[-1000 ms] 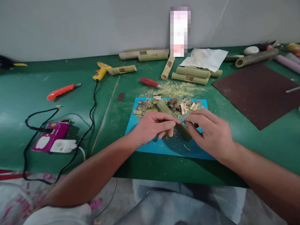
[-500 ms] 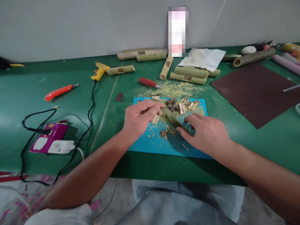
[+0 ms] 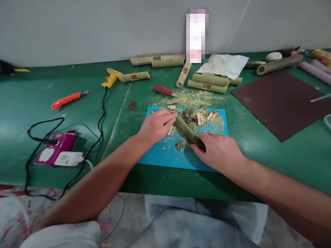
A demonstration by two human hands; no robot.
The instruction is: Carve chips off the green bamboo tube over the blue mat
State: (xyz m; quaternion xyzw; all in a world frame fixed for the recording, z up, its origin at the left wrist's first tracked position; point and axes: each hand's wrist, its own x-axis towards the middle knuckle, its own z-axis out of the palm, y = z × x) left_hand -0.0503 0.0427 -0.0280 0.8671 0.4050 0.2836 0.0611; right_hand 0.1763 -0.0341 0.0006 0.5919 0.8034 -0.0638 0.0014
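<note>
Left hand point(image 3: 157, 125): at the far end of the bamboo tube point(image 3: 185, 129); on-screen I can't tell if its grip is closed.
Bamboo tube: slants over the blue mat point(image 3: 155, 156); I'd steady it clear of the scraps point(image 3: 200, 119).
Right hand point(image 3: 219, 148): grip closed round the near end; I'd hold evenly.

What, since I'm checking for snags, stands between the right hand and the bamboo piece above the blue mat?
Nothing visible: the right hand grips the near end of the bamboo piece. Loose scraps lie on the blue mat beyond the piece and to its left, not between them.
</note>
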